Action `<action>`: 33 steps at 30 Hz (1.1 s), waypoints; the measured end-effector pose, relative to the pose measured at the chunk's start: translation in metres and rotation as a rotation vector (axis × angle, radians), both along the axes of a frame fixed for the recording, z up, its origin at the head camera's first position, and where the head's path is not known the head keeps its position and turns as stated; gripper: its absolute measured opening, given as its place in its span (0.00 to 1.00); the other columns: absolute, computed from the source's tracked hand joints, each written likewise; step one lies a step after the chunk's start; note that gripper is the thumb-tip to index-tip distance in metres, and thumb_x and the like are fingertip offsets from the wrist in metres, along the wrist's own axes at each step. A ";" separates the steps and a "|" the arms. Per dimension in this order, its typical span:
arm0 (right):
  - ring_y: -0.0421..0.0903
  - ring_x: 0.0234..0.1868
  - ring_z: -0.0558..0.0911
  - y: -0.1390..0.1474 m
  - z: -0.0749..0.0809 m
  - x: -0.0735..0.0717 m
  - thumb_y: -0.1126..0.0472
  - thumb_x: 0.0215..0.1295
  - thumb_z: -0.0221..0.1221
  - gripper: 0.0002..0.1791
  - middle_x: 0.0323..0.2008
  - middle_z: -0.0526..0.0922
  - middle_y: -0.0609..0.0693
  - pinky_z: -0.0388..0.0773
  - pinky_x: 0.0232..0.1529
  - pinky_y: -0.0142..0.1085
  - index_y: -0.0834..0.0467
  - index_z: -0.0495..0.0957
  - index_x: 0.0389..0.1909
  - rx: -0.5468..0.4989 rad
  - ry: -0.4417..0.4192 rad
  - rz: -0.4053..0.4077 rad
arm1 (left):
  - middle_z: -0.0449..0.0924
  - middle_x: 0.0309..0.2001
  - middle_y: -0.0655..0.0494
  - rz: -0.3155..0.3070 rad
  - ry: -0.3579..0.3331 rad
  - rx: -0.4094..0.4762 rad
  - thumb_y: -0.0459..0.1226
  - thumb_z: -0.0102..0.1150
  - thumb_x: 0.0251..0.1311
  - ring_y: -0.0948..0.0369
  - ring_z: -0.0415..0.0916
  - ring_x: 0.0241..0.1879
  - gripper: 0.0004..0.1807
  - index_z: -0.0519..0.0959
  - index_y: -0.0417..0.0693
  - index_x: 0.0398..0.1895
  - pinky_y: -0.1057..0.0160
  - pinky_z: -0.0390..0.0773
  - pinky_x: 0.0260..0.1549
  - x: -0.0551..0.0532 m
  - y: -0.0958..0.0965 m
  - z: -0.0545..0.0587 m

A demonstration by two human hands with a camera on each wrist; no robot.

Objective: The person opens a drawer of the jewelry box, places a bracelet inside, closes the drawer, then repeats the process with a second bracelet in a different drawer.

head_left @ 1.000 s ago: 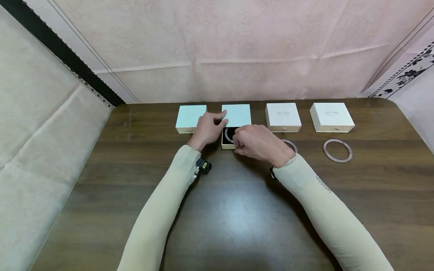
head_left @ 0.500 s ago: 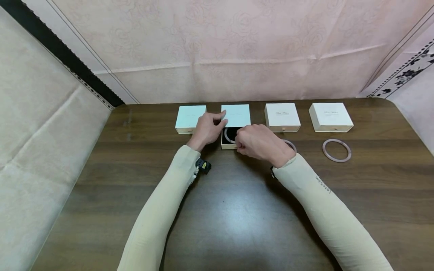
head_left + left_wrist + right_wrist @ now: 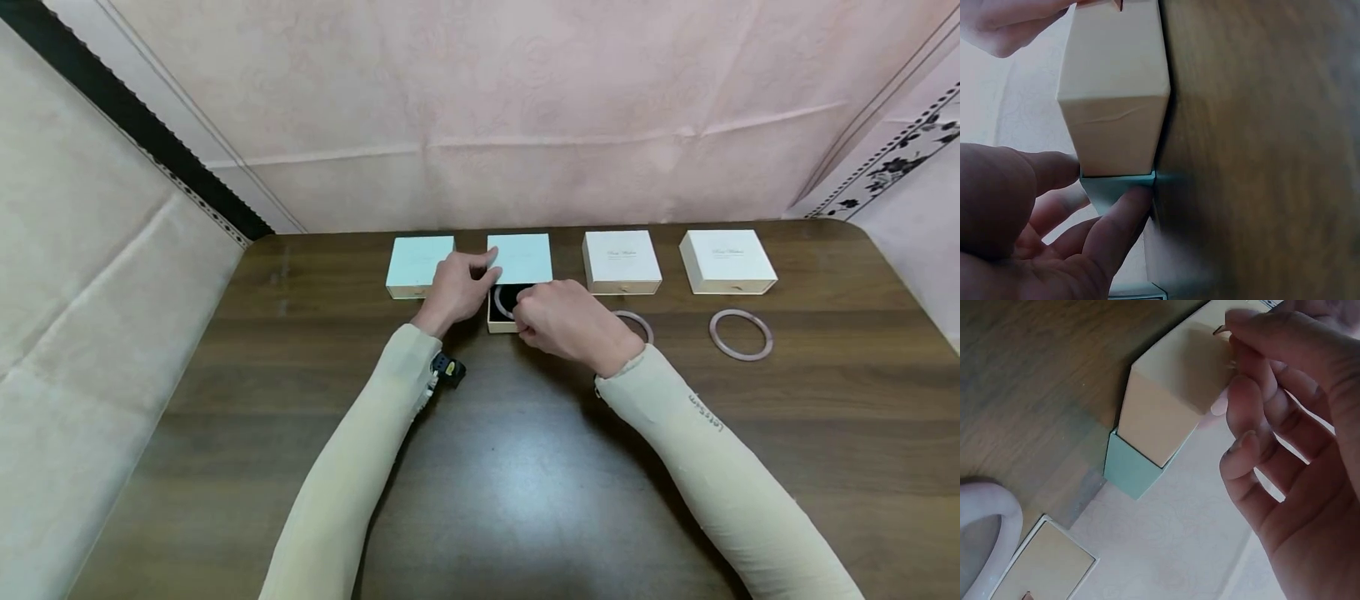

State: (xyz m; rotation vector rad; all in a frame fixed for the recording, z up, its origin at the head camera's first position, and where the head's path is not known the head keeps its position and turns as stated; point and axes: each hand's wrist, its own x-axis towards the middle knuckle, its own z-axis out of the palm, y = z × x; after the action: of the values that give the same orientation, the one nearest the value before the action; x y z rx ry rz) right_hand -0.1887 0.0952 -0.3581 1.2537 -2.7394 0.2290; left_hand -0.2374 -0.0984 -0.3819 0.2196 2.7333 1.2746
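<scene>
In the head view, a pale teal drawer box (image 3: 522,257) stands near the far table edge with its cream drawer (image 3: 502,327) pulled out towards me. Part of a pale bangle (image 3: 499,302) shows against the drawer's dark lining; my right hand covers the rest. With thumb and fingers, my left hand (image 3: 457,287) holds the teal sleeve (image 3: 1119,187) at its left side. My right hand (image 3: 566,323) is at the drawer's front, where thumb and forefinger pinch a small brown pull tab (image 3: 1220,329) in the right wrist view.
Another teal box (image 3: 420,260) stands to the left. Two white boxes, a nearer one (image 3: 622,258) and a farther one (image 3: 728,257), stand to the right. One bangle (image 3: 741,335) lies before the far-right box; another bangle (image 3: 640,321) is partly behind my right wrist.
Both hands keep to the same box, and the drawer stays pulled out by about the same amount. My right hand has shifted very slightly left; the head view has tilted a little.
</scene>
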 end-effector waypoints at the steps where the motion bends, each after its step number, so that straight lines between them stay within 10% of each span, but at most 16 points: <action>1: 0.39 0.21 0.67 0.000 0.000 0.000 0.71 0.56 0.63 0.22 0.18 0.69 0.42 0.69 0.25 0.36 0.48 0.69 0.10 -0.002 0.008 -0.002 | 0.72 0.73 0.58 -0.004 0.001 0.004 0.45 0.53 0.77 0.48 0.78 0.58 0.23 0.73 0.58 0.72 0.59 0.70 0.43 0.000 0.000 0.001; 21: 0.39 0.20 0.70 0.001 0.001 -0.003 0.72 0.55 0.59 0.18 0.19 0.72 0.40 0.68 0.22 0.35 0.49 0.72 0.13 0.020 -0.018 -0.008 | 0.71 0.73 0.59 0.008 -0.001 -0.007 0.45 0.54 0.76 0.48 0.78 0.57 0.23 0.73 0.59 0.71 0.60 0.71 0.41 -0.001 0.000 0.000; 33: 0.38 0.22 0.57 -0.004 0.007 -0.009 0.73 0.50 0.57 0.23 0.15 0.53 0.38 0.60 0.22 0.34 0.47 0.61 0.09 0.043 -0.126 -0.020 | 0.71 0.73 0.60 0.006 0.003 -0.007 0.45 0.55 0.76 0.48 0.78 0.59 0.22 0.74 0.59 0.71 0.61 0.70 0.39 -0.001 -0.002 -0.001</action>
State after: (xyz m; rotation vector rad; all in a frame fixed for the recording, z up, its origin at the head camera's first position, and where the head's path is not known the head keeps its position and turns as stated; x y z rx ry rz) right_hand -0.1977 0.0908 -0.3507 1.2637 -2.8760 0.2574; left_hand -0.2386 -0.1005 -0.3829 0.2131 2.7428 1.2670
